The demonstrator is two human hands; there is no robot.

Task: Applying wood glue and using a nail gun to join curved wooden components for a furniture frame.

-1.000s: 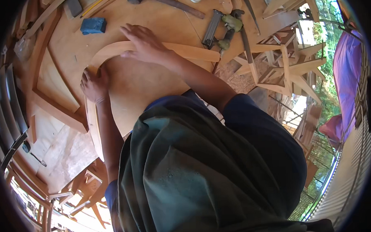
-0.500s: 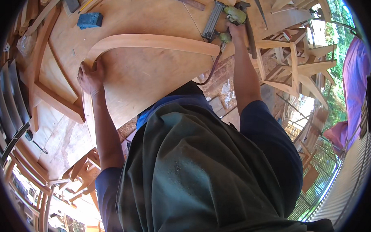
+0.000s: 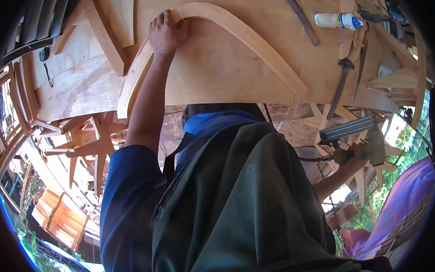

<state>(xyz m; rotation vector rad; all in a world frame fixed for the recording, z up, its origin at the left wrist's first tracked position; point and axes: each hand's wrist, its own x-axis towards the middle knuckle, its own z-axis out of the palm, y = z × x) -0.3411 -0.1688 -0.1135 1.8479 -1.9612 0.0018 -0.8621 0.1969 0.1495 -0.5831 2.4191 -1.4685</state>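
Note:
My left hand (image 3: 166, 33) is closed over the joint where two wooden pieces meet on the workbench. From there a long curved wooden piece (image 3: 252, 39) arches to the right, its far end lying near the bench's front edge. The shorter wooden piece (image 3: 135, 83) runs back toward me under my left forearm. Off the bench to the right, my right hand (image 3: 355, 159) grips a nail gun (image 3: 349, 130) by its handle, with the long grey magazine facing the bench. An air hose (image 3: 314, 158) joins the gun at the handle. The left fingertips are partly hidden behind the wood.
A hammer (image 3: 340, 91) lies at the bench's right side. Beyond it are a white bottle with a blue cap (image 3: 338, 20) and a dark rod (image 3: 299, 15). An angled wooden frame (image 3: 104, 37) rests at left. Wooden frames (image 3: 100, 149) stand below the bench.
My right hand has lifted the nail gun off the bench and brought it right and closer to me. The view has turned; my left hand stays at the wooden joint.

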